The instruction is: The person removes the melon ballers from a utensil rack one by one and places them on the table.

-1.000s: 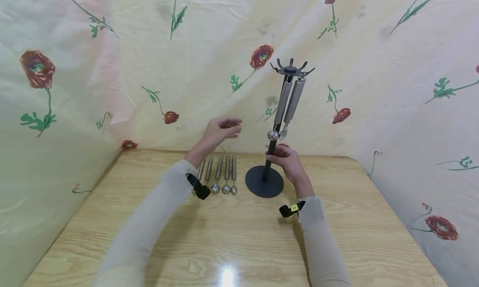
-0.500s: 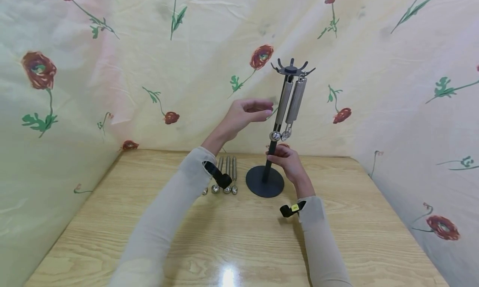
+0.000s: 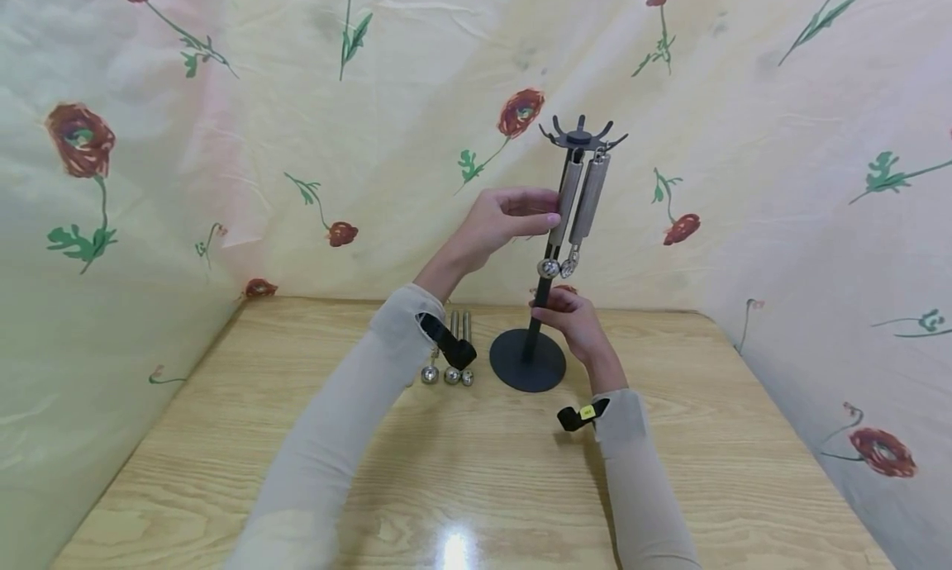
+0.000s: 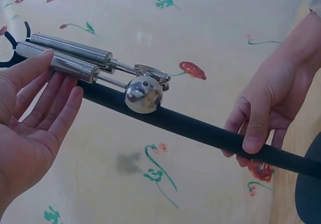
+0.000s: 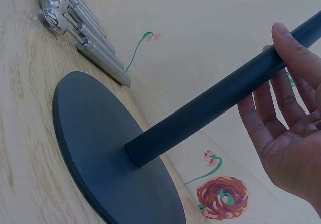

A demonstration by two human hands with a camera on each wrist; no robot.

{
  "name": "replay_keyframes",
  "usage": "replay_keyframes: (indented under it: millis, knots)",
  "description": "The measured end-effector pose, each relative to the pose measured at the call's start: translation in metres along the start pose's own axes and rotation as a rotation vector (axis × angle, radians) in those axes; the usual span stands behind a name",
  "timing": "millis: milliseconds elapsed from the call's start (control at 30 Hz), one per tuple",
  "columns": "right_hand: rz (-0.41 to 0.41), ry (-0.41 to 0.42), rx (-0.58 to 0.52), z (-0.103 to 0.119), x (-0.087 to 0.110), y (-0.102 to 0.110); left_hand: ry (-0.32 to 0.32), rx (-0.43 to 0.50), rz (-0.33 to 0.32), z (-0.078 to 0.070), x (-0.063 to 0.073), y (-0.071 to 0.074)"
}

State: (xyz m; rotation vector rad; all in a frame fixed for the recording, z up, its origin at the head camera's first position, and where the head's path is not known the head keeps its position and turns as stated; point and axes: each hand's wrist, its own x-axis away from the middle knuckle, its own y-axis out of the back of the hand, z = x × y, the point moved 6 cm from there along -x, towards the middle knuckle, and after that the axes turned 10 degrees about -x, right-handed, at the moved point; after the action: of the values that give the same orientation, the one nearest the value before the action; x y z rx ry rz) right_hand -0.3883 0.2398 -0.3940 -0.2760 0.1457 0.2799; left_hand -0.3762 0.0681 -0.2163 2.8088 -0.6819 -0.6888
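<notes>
A black stand (image 3: 524, 368) with a round base, an upright pole and a crown of hooks stands on the table. Two steel melon ballers hang side by side from its hooks. My left hand (image 3: 500, 223) pinches the handle of the nearer melon baller (image 4: 62, 63), thumb on top and fingers behind. The other melon baller (image 4: 80, 48) hangs just beyond it, its ring-like end partly behind the round bowl. Lower down, my right hand (image 3: 576, 322) grips the pole (image 5: 210, 98) between thumb and fingers, above the base.
Several more steel melon ballers (image 5: 95, 56) lie in a row on the wooden table (image 3: 446, 454) left of the base; my left sleeve hides some in the head view. A flower-printed cloth (image 3: 402, 140) rises behind and at both sides.
My left hand has moved up and right from above the row of melon ballers to the hanging one and now holds its handle. My right hand stays on the pole.
</notes>
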Motion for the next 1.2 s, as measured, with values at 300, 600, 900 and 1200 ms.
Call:
replay_keyframes:
  millis: [300, 600, 900, 1200]
  knots:
    - [0.004, 0.003, -0.014, 0.001, 0.001, -0.002, 0.017, 0.027, -0.021, 0.0, -0.004, -0.007]
    - [-0.001, -0.011, -0.013, 0.0, 0.0, 0.0, 0.044, 0.006, -0.002, -0.002, -0.004, -0.007]
    - [0.002, -0.01, -0.017, 0.002, 0.001, -0.001, 0.09, 0.002, 0.06, -0.01, -0.005, -0.004]
    - [0.0, -0.015, -0.003, 0.0, 0.002, -0.001, 0.12, 0.027, 0.069, -0.015, -0.004, -0.003]
